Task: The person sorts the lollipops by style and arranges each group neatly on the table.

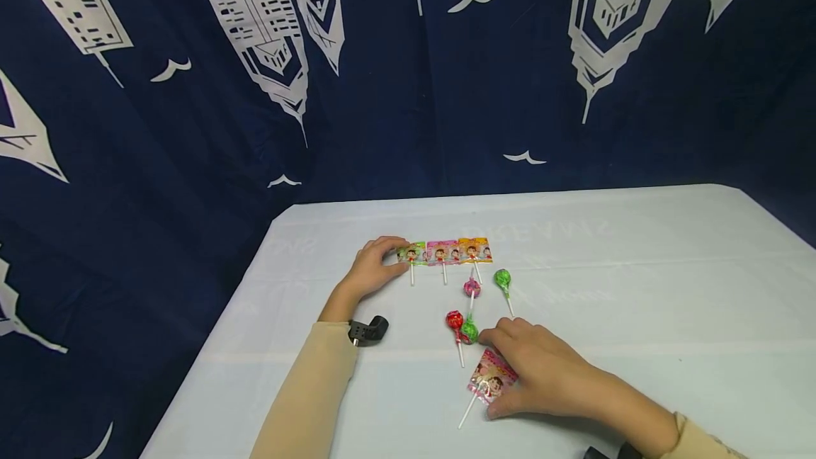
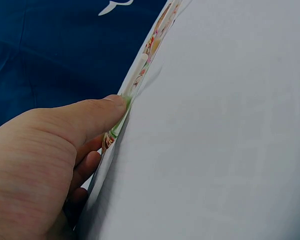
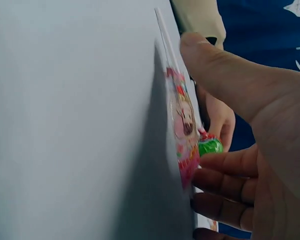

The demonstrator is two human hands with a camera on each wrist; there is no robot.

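Note:
Three lollipops in flat wrappers lie side by side in a row: a green-wrapped lollipop (image 1: 413, 253), a pink-wrapped lollipop (image 1: 443, 253) and an orange-wrapped lollipop (image 1: 474, 251). My left hand (image 1: 377, 266) grips the left end of the green one, its thumb (image 2: 107, 112) against the wrapper. Nearer me, another pink-wrapped lollipop (image 1: 492, 376) has its white stick pointing down-left. Around its right side is my right hand (image 1: 551, 370), thumb and fingers spread apart. In the right wrist view, the fingertips are right at the far end of this pink wrapper (image 3: 184, 120).
Round lollipops lie between the hands: a red one (image 1: 455, 319), a green one (image 1: 469, 331) beside it, a pink one (image 1: 472, 288) and another green one (image 1: 502, 278). They rest on a white-covered table (image 1: 637, 289). A dark blue printed curtain (image 1: 395, 126) hangs behind.

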